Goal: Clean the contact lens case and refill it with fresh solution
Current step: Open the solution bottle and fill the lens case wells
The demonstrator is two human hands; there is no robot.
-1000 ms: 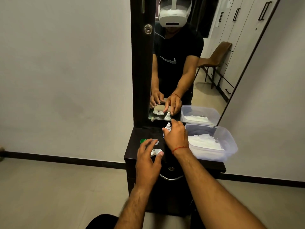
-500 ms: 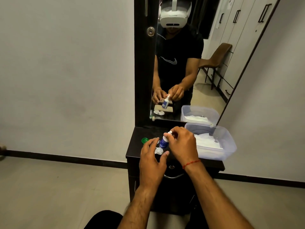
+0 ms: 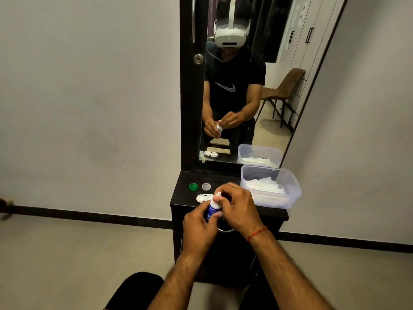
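A small solution bottle (image 3: 212, 207) with a blue label and a white tip is held upright above the front edge of the dark cabinet top (image 3: 183, 195). My left hand (image 3: 197, 229) grips its body. My right hand (image 3: 237, 206) pinches the white tip from the right. Just behind the bottle, the white contact lens case (image 3: 202, 198) lies open on the cabinet top, partly hidden by my fingers. A green cap (image 3: 193, 186) and a clear cap (image 3: 206, 186) rest apart from it, further back.
A clear plastic tub (image 3: 290, 186) holding white tissues (image 3: 263, 185) sits at the right of the cabinet top. A tall mirror (image 3: 241, 86) stands behind and reflects the person, the bottle and the case. Bare floor lies left of the cabinet.
My right hand lifted the bottle off the cabinet top and brought it toward me. My left hand left the lens case and closed around the bottle's body. The camera drew back and tilted.
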